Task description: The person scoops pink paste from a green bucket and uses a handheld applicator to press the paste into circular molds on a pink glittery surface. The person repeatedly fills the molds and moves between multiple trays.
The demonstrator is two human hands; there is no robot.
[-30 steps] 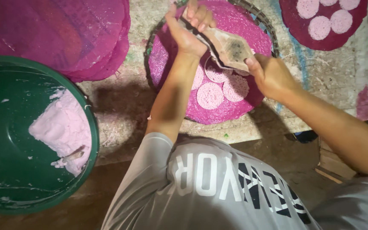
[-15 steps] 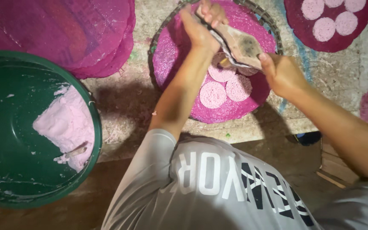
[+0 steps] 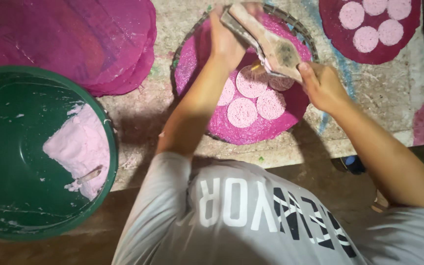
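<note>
While both hands gripped the wooden press [image 3: 266, 41] at upper centre, left hand [image 3: 226, 37] and right hand [image 3: 322, 86] fingers wrapped tight, I'd say level pressure over the pink tray [image 3: 251, 125] kept discs [image 3: 244, 112] neat.

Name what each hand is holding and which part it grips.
Both hold one flat wooden tool: left hand at its far end, right hand at its near end.

A worn, pale work table [image 3: 393, 93] with a rough surface, stained with pink and blue smears, fills most of the view. Below its front edge lies a brown dirt floor [image 3: 320, 181], dim and shadowed. Light falls brightest on the table's right side, while its far right edge meets darkness.
</note>
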